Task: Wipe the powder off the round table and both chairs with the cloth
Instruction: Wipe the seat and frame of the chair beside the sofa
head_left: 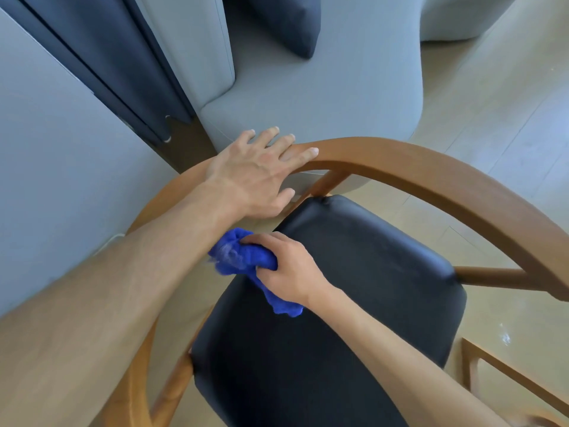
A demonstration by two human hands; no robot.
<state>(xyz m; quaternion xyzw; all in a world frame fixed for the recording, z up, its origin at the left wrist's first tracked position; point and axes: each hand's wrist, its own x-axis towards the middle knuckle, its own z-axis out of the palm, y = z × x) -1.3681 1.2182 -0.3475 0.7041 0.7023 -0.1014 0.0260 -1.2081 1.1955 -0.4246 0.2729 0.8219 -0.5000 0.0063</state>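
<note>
Blue terry cloth (pixel 246 266), bunched into a wad and dusted with pale powder on its upper folds, sits in our right hand (pixel 286 269) at the left edge of the black padded leather seat (pixel 354 303) of the wooden armchair with the curved back rail (pixel 415 171). We judge the step in hand to be wiping this chair's seat; the round worktop is out of view, and of a second chair only a wooden corner (pixel 505 374) at four o'clock may show, though we cannot be sure what it is.

To do this well, we would flatten the cloth a little so more of its face meets the leather, then draw it in overlapping strokes from the nine o'clock edge toward three o'clock, turning to a clean fold since one side already carries powder. The seams and the rear corner near twelve o'clock are where dust likely lodges, so we would press into them. Sweeping powder off the edge only moves it to the pale wood floor (pixel 492 103), where a faint whitish smear already shows at four o'clock; gathering it into the cloth seems better.

Our right hand is clenched around the cloth, fingers curled over the wad, knuckles up, forearm coming in from five o'clock. Our left hand (pixel 255 174) lies flat and released on the back rail at eleven o'clock, fingers spread and straight, thumb hanging below the rail, steadying the chair. Beyond it at twelve o'clock stands a grey upholstered sofa (pixel 308 97).
</note>
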